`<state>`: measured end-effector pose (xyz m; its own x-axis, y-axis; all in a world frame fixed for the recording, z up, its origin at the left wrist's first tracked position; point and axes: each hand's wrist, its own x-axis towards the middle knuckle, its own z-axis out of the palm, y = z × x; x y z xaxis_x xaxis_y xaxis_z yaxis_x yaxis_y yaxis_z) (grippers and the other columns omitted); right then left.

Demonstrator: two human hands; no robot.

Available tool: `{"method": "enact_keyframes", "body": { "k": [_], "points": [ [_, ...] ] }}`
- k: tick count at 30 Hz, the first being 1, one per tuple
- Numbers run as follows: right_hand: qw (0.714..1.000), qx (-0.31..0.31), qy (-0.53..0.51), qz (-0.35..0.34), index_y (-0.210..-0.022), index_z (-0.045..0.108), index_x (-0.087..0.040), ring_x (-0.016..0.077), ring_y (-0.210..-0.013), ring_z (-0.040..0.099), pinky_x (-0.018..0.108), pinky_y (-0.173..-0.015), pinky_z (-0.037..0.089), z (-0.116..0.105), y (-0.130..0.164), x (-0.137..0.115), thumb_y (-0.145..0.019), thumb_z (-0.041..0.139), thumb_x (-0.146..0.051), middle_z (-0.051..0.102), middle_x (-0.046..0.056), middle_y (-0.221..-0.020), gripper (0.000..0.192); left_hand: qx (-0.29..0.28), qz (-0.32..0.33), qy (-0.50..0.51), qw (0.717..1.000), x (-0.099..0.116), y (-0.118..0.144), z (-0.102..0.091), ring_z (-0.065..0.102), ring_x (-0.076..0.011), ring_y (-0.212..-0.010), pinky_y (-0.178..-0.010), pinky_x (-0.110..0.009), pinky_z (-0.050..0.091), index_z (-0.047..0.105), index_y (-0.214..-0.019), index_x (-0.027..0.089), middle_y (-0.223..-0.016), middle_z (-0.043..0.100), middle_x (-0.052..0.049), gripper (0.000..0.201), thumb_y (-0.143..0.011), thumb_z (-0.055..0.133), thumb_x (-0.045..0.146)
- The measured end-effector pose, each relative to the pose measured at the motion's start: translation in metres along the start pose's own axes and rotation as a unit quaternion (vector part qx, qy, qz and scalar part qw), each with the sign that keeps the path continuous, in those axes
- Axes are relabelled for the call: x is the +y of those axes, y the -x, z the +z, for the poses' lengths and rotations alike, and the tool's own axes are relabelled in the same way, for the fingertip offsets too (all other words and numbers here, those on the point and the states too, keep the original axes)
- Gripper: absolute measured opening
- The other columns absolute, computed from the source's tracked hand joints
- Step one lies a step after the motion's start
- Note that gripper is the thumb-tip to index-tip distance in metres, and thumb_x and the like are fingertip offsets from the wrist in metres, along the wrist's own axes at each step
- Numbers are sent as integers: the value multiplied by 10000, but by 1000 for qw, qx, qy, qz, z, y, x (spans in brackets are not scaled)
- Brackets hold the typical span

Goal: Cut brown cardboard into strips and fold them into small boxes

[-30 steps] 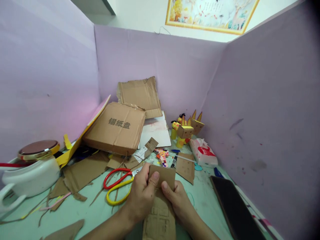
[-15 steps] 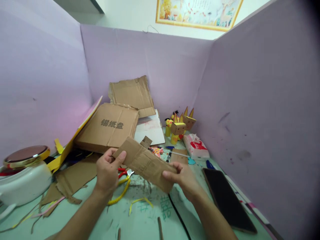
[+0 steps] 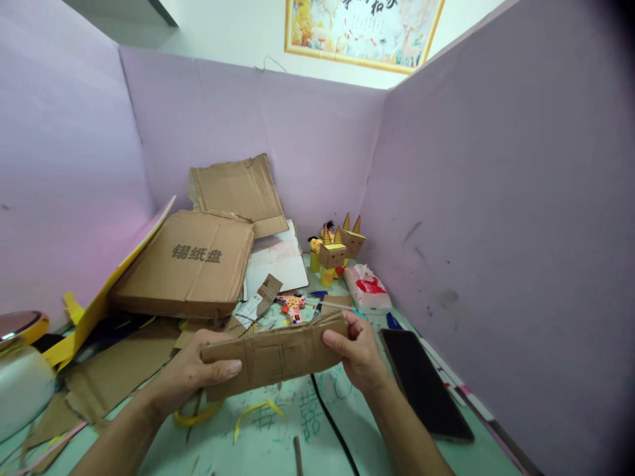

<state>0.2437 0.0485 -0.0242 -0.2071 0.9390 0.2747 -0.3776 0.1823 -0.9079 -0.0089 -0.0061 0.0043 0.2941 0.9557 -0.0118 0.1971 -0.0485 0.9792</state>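
We hold a long brown corrugated cardboard strip [image 3: 275, 354] level between both hands, lifted just above the pale green surface [image 3: 278, 443] and turned broadside toward us. Our left hand [image 3: 191, 373] grips its left end, thumb laid flat across the front face and the other fingers hidden behind; our right hand [image 3: 360, 350] pinches the right end, thumb on the front and fingers curled round the back edge. Faint pencilled rectangles show on the strip's face, so we judge this to be a pause for looking over the marked piece, and whatever follows would call for a steady grip at both ends so the strip does not buckle along its flutes.

Just right of our right hand lies a black flat phone [image 3: 421, 383], close enough to be knocked. Under the strip a black cable [image 3: 330, 423] runs across the surface, with yellow paper offcuts [image 3: 253, 411] beside it. Behind the strip lie a large flattened brown carton with printed characters [image 3: 191, 264], a white and red tissue packet [image 3: 367, 289] and small cardboard box figures with yellow horns [image 3: 337, 251]. Torn brown cardboard scraps [image 3: 114, 370] crowd the left side near a white round container [image 3: 20, 390].
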Motion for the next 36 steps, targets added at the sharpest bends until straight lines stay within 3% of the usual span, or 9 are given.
{"method": "enact_keyframes", "body": {
  "k": [4,8,11,14,19,22,26,28,36],
  "points": [
    [999,31,0,-24,-725,669,-168,122,-608,563,226,-590,416,0,-2,4,-563,779,-294,675,-8,-665,233,-6,29,-53,998,-10,-2,-5,300,-83,-477,-437,-209,202,536,-524,141,-486,361,42,292,-618,649,393],
    [997,73,-35,5,-717,677,-152,115,-605,562,212,-594,418,2,-3,4,-515,807,-257,680,-9,-650,262,24,23,-37,999,-15,-5,-4,386,-100,-505,-455,-202,276,602,-582,128,-519,460,25,274,-616,669,391],
    [989,111,-75,59,-726,680,-147,113,-594,571,206,-585,426,2,-6,3,-491,817,-233,689,-8,-656,285,54,-21,56,997,-16,-9,6,499,-145,-544,-482,-220,368,662,-708,111,-579,580,-11,288,-567,715,357],
    [981,118,-102,114,-730,679,-140,129,-574,585,217,-532,430,2,-10,3,-548,783,-279,694,13,-661,251,60,-78,225,969,-16,-15,20,599,-219,-619,-550,-284,461,680,-798,105,-682,674,-71,326,-519,731,266],
    [945,50,-265,184,-892,669,-172,186,-804,639,306,-716,497,19,-6,6,-634,693,-442,720,46,-862,374,119,-110,347,924,-13,-21,41,644,-237,-645,-621,-315,501,689,-875,116,-753,715,-108,335,-544,709,163],
    [934,28,-291,207,-941,656,-141,203,-873,638,319,-774,493,33,0,12,-615,729,-326,720,69,-908,382,143,-108,341,923,-15,-20,48,644,-225,-622,-615,-309,505,685,-895,108,-766,719,-108,338,-562,710,160],
    [918,191,-302,169,-911,655,-183,187,-854,641,316,-813,489,38,-3,21,-589,751,-211,728,3,-830,337,120,-100,291,944,-25,-20,55,653,-246,-688,-642,-313,509,675,-959,110,-828,720,-111,410,-567,738,214],
    [908,233,-317,145,-936,648,-190,195,-874,637,332,-829,487,36,-6,22,-589,752,-211,726,1,-850,363,106,-110,260,954,-28,-21,57,652,-255,-722,-637,-305,508,669,-992,123,-836,720,-108,454,-565,752,254],
    [925,159,-327,109,-870,670,-195,201,-819,653,336,-776,508,34,-3,15,-594,758,-303,728,10,-847,309,15,-140,215,966,-26,-22,55,619,-212,-603,-600,-306,480,709,-815,117,-656,692,-77,335,-545,767,307]
  ]
}}
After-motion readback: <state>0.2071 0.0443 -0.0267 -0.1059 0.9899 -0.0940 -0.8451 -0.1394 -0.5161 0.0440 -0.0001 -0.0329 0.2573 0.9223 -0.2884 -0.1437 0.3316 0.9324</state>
